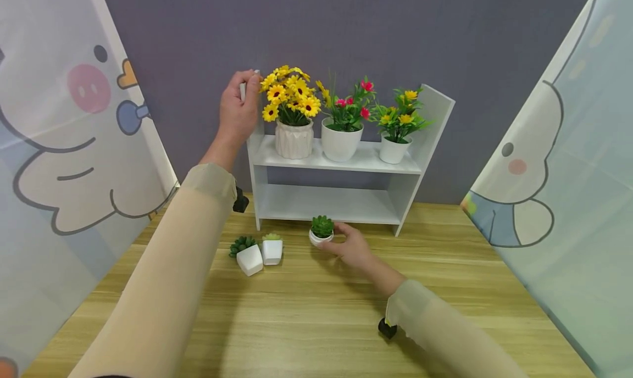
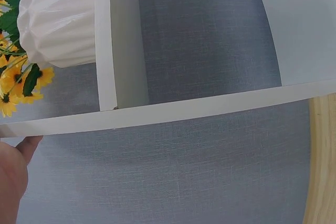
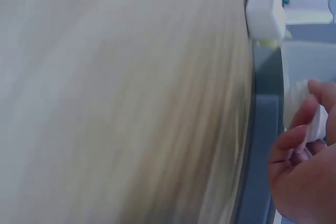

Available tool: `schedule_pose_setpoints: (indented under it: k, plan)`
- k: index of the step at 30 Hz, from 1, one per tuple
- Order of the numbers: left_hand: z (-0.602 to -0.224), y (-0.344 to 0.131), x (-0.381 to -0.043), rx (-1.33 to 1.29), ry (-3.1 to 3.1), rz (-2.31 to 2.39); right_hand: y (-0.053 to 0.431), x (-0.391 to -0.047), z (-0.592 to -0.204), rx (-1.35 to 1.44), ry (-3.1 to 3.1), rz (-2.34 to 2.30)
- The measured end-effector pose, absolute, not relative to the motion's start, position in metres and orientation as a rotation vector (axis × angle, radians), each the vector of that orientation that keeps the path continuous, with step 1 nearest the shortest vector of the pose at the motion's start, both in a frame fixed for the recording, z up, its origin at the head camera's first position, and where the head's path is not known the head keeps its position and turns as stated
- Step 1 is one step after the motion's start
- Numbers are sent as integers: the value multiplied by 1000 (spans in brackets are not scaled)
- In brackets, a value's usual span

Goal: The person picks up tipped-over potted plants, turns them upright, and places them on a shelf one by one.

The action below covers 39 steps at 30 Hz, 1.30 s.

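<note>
At the upper left in the head view, my left hand (image 1: 239, 104) grips the top of the side panel of a white two-tier shelf (image 1: 326, 203). The left wrist view shows part of that hand (image 2: 10, 174) against the panel edge. In front of the lower board, my right hand (image 1: 352, 249) holds a small green succulent (image 1: 322, 226) in a round white pot, thumb and fingers at its side. Two more succulents in square white pots lie on the table to the left, a dark green one (image 1: 249, 260) and a pale green one (image 1: 272, 253).
On the upper board stand yellow daisies in a ribbed white pot (image 1: 294, 140), a pink-flowered plant in a white pot (image 1: 342, 142), and a smaller yellow-flowered plant (image 1: 394, 149). The wooden table (image 1: 277, 317) meets a grey wall behind. Cartoon-printed cloths (image 1: 59, 147) hang on both sides.
</note>
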<state>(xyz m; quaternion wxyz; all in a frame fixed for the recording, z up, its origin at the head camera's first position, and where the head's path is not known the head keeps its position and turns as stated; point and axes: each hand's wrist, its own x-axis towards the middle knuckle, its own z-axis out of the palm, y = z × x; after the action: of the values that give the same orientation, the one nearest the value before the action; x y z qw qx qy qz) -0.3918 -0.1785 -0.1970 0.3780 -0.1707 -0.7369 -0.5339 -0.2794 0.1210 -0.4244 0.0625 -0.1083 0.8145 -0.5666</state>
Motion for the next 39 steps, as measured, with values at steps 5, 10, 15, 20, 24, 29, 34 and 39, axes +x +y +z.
schedule_pose_setpoints:
  k: [5,10,15,20,24,29,34,39]
  plan:
    - [-197,-178,-391,-441,-1883,-1367,144,-287,-419,-239,2514,-1808]
    - [-197,-179,-391,-440,-1890,-1366,167,-293,-414,-168,2556,-1857]
    - [-197,-179,-391,-427,-1904,-1351,187,-301,-413,-55,2622,-1888]
    - [-197,-179,-390,-424,-1905,-1351,202,-306,-413,45,2676,-1899]
    - [-197,-178,-389,-424,-1908,-1354,212,-309,-414,71,2726,-1885]
    - [-197,-178,-389,-415,-1916,-1347,220,-314,-418,97,2785,-1831]
    - [-197,-178,-389,-426,-1911,-1354,224,-316,-419,152,2791,-1820]
    - [-195,-178,-390,-418,-1923,-1342,222,-316,-418,193,2794,-1797]
